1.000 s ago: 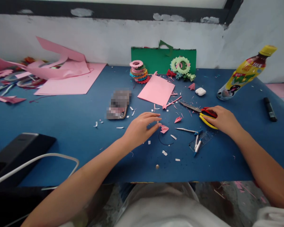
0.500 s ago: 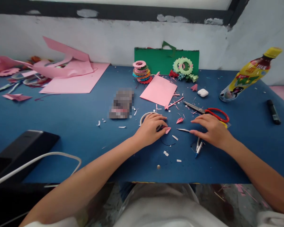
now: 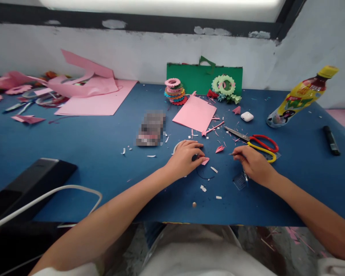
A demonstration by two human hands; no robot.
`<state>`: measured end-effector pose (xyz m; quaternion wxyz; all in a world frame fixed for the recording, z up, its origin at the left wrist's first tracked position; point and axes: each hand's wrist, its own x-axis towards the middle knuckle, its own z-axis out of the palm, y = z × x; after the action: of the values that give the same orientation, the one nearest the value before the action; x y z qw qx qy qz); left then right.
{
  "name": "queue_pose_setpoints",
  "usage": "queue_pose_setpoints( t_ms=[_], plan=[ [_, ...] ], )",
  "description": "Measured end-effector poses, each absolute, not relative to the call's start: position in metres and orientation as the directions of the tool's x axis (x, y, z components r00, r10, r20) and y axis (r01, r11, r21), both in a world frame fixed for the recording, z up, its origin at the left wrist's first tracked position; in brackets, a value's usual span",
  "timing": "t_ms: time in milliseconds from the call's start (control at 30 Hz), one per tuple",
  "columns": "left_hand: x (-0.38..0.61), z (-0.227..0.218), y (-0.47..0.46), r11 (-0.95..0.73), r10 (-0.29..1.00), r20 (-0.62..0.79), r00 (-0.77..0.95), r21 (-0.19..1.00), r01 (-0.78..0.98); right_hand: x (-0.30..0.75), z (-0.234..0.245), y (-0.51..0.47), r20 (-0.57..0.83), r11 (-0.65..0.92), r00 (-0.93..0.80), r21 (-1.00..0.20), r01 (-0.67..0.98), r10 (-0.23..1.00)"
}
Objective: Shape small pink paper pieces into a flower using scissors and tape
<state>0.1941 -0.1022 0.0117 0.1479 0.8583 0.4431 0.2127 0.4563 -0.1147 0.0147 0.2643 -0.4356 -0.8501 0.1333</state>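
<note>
My left hand (image 3: 186, 157) rests curled on the blue table (image 3: 89, 145). Its fingertips pinch a small folded pink paper piece (image 3: 205, 161), and a white ring (image 3: 176, 146) shows under the hand. My right hand (image 3: 252, 164) is closed round a thin metal-tipped compass tool (image 3: 234, 154) whose point sticks out to the left. A clear plastic case (image 3: 240, 180) lies just below that hand. Scissors with red and yellow handles (image 3: 260, 142) lie just beyond the right hand, untouched. Another folded pink piece (image 3: 219, 148) sits between the hands.
A pink square sheet (image 3: 195, 113), a stack of paper rings (image 3: 174, 91), green card (image 3: 189, 78) and a paper wreath (image 3: 224, 85) stand behind. A bottle (image 3: 300, 96), white earbud case (image 3: 246, 116) and black marker (image 3: 330, 140) are right; a phone (image 3: 151, 128), pink sheets (image 3: 94, 101) and a black device (image 3: 25, 184) are left.
My right hand left the scissors, moved left to the compass tool and closed on it. My left hand shifted slightly onto the folded pink piece and white ring.
</note>
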Motion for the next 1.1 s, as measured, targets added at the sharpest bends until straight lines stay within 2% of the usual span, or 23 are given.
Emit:
queue_pose_setpoints(
  t_ms=[133, 233, 300, 433, 533, 667, 800, 867, 933, 1000, 1100],
  plan=[
    [0.191, 0.013, -0.104, -0.605, 0.792, 0.258, 0.554, 0.458, 0.652, 0.448, 0.034, -0.118, 0.355, 0.514, -0.379, -0.683, 0.519, 0.855],
    [0.191, 0.019, -0.109, -0.656, 0.734, 0.215, 0.644, 0.470, 0.591, 0.435, 0.051, -0.121, 0.387, 0.421, -0.187, -0.884, 0.203, 0.903],
    [0.191, 0.025, -0.112, -0.691, 0.680, 0.164, 0.715, 0.470, 0.549, 0.429, 0.058, -0.120, 0.360, 0.364, -0.109, -0.931, 0.016, 0.927],
    [0.193, 0.031, -0.117, -0.696, 0.653, 0.129, 0.746, 0.490, 0.525, 0.433, 0.058, -0.115, 0.178, 0.145, -0.081, -0.939, -0.312, 0.981],
    [0.193, 0.030, -0.120, -0.629, 0.686, 0.126, 0.716, 0.597, 0.497, 0.440, 0.051, -0.116, 0.099, 0.051, -0.092, -0.902, -0.429, 0.991],
    [0.196, 0.031, -0.127, -0.370, 0.823, 0.088, 0.561, 0.833, 0.412, 0.434, 0.046, -0.124, 0.153, 0.073, -0.170, -0.911, -0.405, 0.974],
    [0.201, 0.041, -0.137, -0.051, 0.898, -0.020, 0.440, 0.987, 0.149, 0.422, 0.040, -0.140, 0.210, 0.110, -0.328, -0.948, -0.298, 0.921],
    [0.204, 0.046, -0.142, 0.075, 0.891, -0.071, 0.449, 0.997, 0.008, 0.418, 0.036, -0.147, 0.268, 0.159, -0.411, -0.947, -0.280, 0.871],
    [0.205, 0.051, -0.147, 0.154, 0.882, -0.118, 0.456, 0.987, -0.042, 0.417, 0.035, -0.153, 0.321, 0.229, -0.457, -0.942, -0.246, 0.829],
    [0.205, 0.054, -0.151, 0.172, 0.881, -0.146, 0.450, 0.985, -0.018, 0.418, 0.035, -0.156, 0.377, 0.334, -0.459, -0.926, -0.175, 0.805],
    [0.204, 0.057, -0.155, 0.098, 0.891, -0.116, 0.438, 0.993, 0.064, 0.421, 0.037, -0.156, 0.469, 0.509, -0.468, -0.859, -0.046, 0.749]
  ],
)
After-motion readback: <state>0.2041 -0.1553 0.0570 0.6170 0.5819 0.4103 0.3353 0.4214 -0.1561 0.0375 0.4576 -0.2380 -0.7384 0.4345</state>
